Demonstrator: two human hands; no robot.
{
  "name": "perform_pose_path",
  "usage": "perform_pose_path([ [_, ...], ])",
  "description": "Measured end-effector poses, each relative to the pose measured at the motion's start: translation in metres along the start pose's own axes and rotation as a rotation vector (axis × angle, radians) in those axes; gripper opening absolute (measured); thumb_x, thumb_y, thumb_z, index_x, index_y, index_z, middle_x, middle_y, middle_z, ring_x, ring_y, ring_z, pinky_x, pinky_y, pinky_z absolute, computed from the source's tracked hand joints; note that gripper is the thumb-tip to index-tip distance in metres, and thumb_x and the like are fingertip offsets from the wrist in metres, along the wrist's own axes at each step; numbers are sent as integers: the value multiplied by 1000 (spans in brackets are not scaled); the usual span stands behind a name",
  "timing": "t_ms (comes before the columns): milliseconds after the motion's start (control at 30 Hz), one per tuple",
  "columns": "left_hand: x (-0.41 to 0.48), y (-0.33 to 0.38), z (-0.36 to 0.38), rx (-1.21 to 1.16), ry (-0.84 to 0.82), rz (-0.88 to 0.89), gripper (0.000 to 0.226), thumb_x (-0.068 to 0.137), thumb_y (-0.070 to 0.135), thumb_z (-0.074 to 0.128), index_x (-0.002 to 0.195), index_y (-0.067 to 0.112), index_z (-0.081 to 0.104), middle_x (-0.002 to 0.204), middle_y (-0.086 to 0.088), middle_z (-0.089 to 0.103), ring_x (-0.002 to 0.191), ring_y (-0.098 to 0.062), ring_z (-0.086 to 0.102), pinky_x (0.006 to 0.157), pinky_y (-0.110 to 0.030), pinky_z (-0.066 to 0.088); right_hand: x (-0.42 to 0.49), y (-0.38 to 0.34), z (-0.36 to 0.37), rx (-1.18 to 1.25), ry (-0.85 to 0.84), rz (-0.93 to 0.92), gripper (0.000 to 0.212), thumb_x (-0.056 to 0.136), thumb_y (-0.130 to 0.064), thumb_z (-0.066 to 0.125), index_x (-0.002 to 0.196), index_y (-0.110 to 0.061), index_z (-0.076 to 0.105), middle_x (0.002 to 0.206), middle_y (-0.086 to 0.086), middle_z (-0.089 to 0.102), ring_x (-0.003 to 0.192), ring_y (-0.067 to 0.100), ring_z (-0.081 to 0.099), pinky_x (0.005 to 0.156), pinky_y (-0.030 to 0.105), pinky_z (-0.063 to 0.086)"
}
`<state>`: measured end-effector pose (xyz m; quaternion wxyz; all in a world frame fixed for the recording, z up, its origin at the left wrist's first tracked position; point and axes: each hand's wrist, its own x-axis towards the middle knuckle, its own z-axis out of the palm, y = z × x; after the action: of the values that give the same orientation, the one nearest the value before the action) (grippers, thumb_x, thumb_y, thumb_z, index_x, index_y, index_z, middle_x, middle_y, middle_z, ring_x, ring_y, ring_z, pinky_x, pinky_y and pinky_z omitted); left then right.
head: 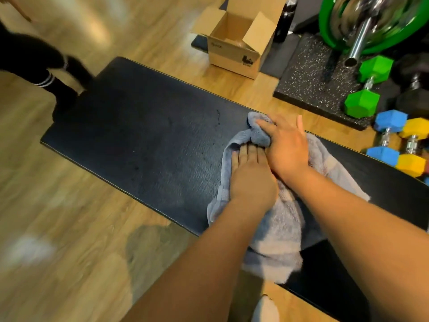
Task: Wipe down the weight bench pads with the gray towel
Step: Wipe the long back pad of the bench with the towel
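The right grip (286, 147) curled round a bunched fold of the towel (276, 228). The left grip (251, 182), just beside it, pressed the towel with flat fingers. The towel lay spread on the black surface (139, 140), toward its near end. Dumbbells (362, 104) and a box (234, 43) stood on the floor (58, 217) beyond.

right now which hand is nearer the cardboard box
Right. The right hand holds the bunched far end of the gray towel, toward the cardboard box; the left hand presses it nearer the person.

Gym rm, padded bench (139, 135), dumbbells (362, 105), wt plates (336, 17), rubber mat (308, 84)
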<state>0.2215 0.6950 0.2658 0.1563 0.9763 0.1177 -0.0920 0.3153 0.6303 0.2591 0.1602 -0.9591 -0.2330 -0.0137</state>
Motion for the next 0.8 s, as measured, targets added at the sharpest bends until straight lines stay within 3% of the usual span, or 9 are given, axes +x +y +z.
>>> perform_pose_path([
  [100,-57,-5,18,-40,75,-36,63,86,26,42,144,4,32,152,-17,33,145,-30,21,118,-45,13,-47,-16,-5,169,-3,-2,45,79,-22,51,122,-26,64,129,4,59,124,26,49,119,42,7],
  [200,-137,-15,54,-103,101,-59,52,81,28,48,127,4,50,140,-18,49,134,-34,41,109,-45,27,-133,-36,-10,486,-135,-45,64,70,-12,55,127,-38,56,131,-9,55,126,15,47,116,20,13],
  [233,-157,-17,62,-118,156,-66,44,84,28,46,120,5,54,141,-16,49,134,-32,39,106,-44,30,-157,-41,-10,489,-192,-108,68,68,-11,60,130,-39,53,134,-13,51,128,16,47,115,21,16],
  [333,-169,-11,65,-117,138,-89,46,80,29,48,114,3,67,132,-16,57,127,-36,44,102,-51,34,-166,-28,-4,397,-148,-309,43,83,-22,61,126,-31,61,129,-7,58,119,17,52,112,38,24],
  [400,-143,-1,48,-100,108,-52,52,76,30,49,118,3,65,129,-20,59,122,-39,49,104,-53,32,-134,-18,-7,229,-60,-331,38,80,-30,59,118,-32,64,124,-2,60,110,20,48,103,40,29],
  [500,-77,4,24,-40,64,3,59,80,30,38,129,2,54,134,-21,53,124,-40,47,108,-53,29,-71,-3,-9,4,73,-172,27,82,-33,59,107,-34,69,120,2,57,103,24,42,84,34,25],
  [567,-29,5,10,-10,29,24,65,82,32,29,138,2,42,143,-21,43,133,-39,36,113,-52,22,-31,8,-8,-133,95,-64,26,84,-32,61,109,-36,67,117,2,53,103,26,42,79,35,24],
  [700,10,16,3,-14,-21,-8,72,92,33,34,151,5,4,160,-13,3,147,-28,-2,119,-46,0,16,9,-11,-227,46,110,36,85,-30,59,120,-38,59,116,7,48,106,33,41,80,40,30],
  [800,-40,15,17,-58,63,-80,68,90,33,29,151,5,16,160,-12,6,148,-27,2,119,-47,8,-7,-9,-11,-89,3,33,40,78,-25,57,117,-32,63,113,12,51,101,37,46,78,41,36],
])
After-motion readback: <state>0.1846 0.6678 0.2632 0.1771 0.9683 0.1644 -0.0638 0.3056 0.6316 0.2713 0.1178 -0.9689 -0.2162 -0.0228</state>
